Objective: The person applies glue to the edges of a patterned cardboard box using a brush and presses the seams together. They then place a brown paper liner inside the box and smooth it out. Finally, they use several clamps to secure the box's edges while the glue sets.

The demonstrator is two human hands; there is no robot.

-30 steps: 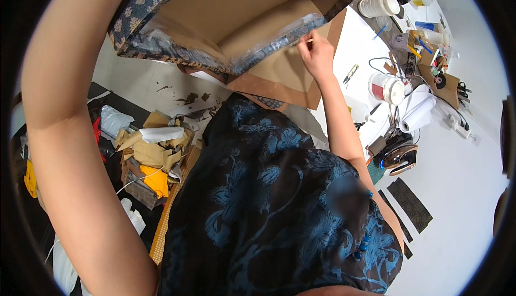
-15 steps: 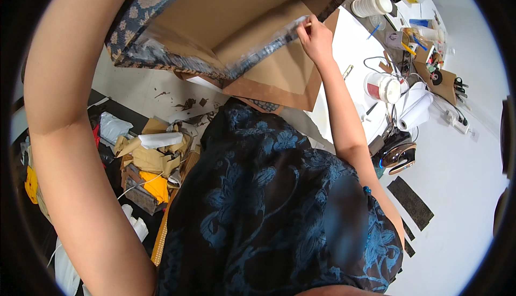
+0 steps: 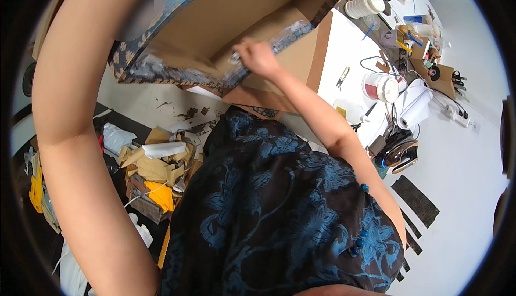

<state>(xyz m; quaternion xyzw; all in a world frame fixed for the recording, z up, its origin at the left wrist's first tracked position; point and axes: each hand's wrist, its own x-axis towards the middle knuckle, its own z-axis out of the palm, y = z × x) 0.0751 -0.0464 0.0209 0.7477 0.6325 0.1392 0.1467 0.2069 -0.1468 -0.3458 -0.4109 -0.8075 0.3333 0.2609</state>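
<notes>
A large open cardboard box [image 3: 242, 6] is tilted in front of me at the top. Dark blue floral fabric [image 3: 177, 74] covers its outside and folds over the rim, with whitish wet-looking smears on the turned-in edge. At the near inner wall, my right hand [image 3: 257, 58] has its fingers closed beside the folded fabric strip. Something small and pale shows at the fingertips, too blurred to name. My left arm [image 3: 70, 135] rises along the left side of the box, and its hand is beyond the top edge.
On the white table at right stand a white tub [image 3: 380, 87], a white ridged container [image 3: 365, 6], a utility knife [image 3: 343, 77] and a clear bottle [image 3: 349, 112]. An iron [image 3: 399, 156] sits near paper rolls [image 3: 416, 105]. Scraps [image 3: 153, 164] pile up at lower left.
My right hand has moved left and down along the box's near inner edge toward its corner. The box has shifted slightly, and the bottle and more of the knife have come into view.
</notes>
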